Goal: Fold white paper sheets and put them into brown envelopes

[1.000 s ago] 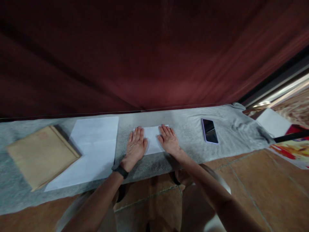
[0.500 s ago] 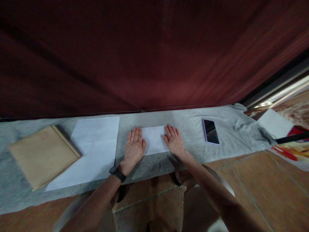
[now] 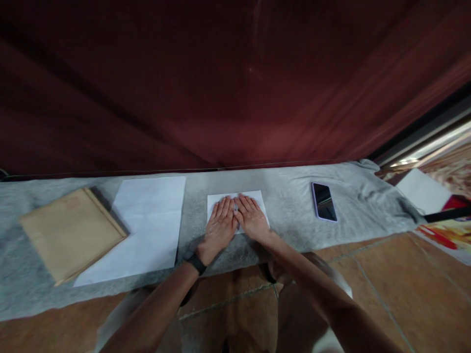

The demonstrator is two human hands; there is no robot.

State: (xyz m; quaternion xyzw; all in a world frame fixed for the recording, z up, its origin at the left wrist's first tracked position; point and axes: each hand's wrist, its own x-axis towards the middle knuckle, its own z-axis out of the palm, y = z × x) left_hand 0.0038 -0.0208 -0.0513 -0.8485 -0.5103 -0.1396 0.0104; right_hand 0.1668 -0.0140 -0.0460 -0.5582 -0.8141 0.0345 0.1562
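Note:
A small white sheet of paper (image 3: 212, 200), perhaps folded, lies on the grey cloth (image 3: 287, 196) in front of me. Both palms press down on it side by side. My left hand (image 3: 222, 223) rests flat on its left half, fingers stretched out and pointing away from me; a dark band circles that wrist. My right hand (image 3: 253, 218) lies flat on the right half, with the thumbs close together at the middle. Most of the paper's centre is hidden under the hands.
To the left, a brown paper envelope (image 3: 73, 235) overlaps a large white sheet (image 3: 150, 220). A phone with a purple case (image 3: 324, 201) lies on the right. Dark red panelling (image 3: 235, 98) rises behind the cloth. Tiled floor (image 3: 386, 279) shows below its front edge.
Both hands have slid inward across the small paper, from its left and right edges to its middle. The paper's outer corners now show.

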